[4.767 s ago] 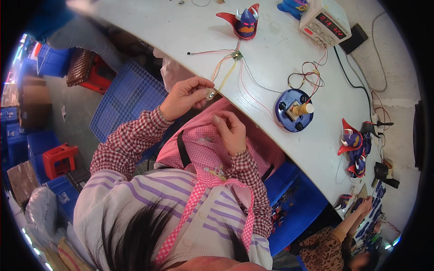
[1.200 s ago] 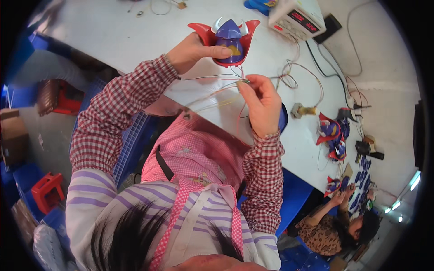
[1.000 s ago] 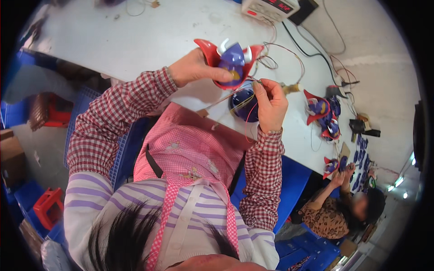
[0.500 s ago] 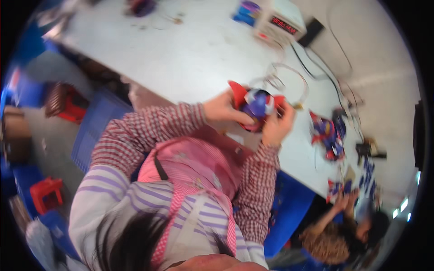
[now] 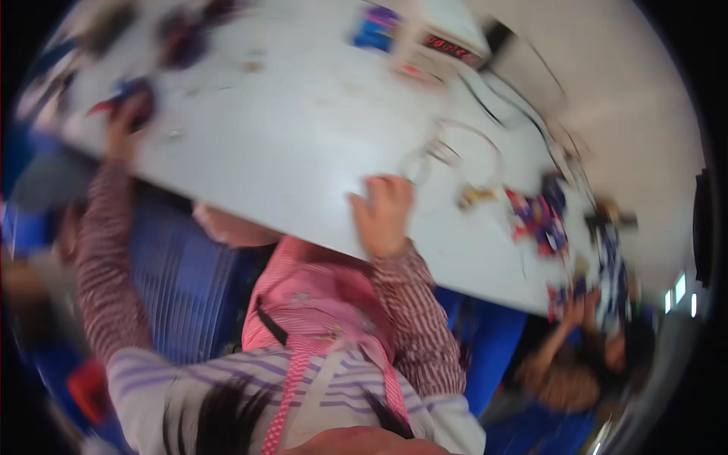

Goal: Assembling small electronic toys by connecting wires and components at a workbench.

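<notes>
My left hand is stretched out to the far left end of the white table. Its fingers are on a small red, blue and purple piece with a pointed red part; motion blur hides its exact kind. Resting near the table's front edge, my right hand is empty, its fingers and thumb apart. Just beyond it lies a loop of thin wire. A small yellowish thing lies to its right.
Blurred dark red and purple pieces lie at the far left. A white box with a red digital display stands at the back beside a blue-purple pack. More colourful pieces lie to the right. A co-worker's hands are beyond.
My left hand has swung from the middle to the far left with the red and purple piece. My right hand has let go of it and moved left and slightly down.
</notes>
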Action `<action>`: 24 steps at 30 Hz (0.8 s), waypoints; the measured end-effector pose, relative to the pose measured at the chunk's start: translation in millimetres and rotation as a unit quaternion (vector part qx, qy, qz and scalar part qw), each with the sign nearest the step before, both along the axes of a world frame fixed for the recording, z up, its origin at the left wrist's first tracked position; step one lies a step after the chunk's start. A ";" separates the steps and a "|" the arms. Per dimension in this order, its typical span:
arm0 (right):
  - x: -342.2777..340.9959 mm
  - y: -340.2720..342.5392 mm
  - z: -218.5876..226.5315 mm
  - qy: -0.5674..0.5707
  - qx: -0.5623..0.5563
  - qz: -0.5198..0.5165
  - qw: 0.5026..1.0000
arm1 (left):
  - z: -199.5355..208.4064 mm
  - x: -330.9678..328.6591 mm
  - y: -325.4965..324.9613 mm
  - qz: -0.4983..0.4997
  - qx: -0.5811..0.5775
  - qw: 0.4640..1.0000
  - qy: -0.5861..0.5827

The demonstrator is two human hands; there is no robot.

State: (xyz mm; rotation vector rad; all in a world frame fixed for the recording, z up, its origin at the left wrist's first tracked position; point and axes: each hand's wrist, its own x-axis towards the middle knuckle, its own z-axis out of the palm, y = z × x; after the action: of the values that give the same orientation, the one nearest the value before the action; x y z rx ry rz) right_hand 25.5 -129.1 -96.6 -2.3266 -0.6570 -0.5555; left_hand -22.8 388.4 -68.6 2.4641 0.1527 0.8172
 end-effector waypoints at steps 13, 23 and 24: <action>-1.3 -1.0 13.8 0.029 0.109 0.019 0.993 | -15.5 133.1 123.5 0.022 -0.018 0.999 0.043; 13.7 -202.4 58.5 -0.024 0.309 -0.197 0.930 | 32.6 42.5 -188.5 -0.157 -0.016 0.986 0.053; 31.1 -241.8 65.4 -0.091 0.190 -0.244 0.947 | 45.6 35.6 -258.4 -0.240 -0.030 0.968 0.063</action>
State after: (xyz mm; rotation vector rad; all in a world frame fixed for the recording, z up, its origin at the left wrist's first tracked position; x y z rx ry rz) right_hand 56.6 -370.9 -31.2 -2.0731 -0.0253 -1.0321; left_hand 12.9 130.0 -22.9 2.3480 -0.3565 0.4381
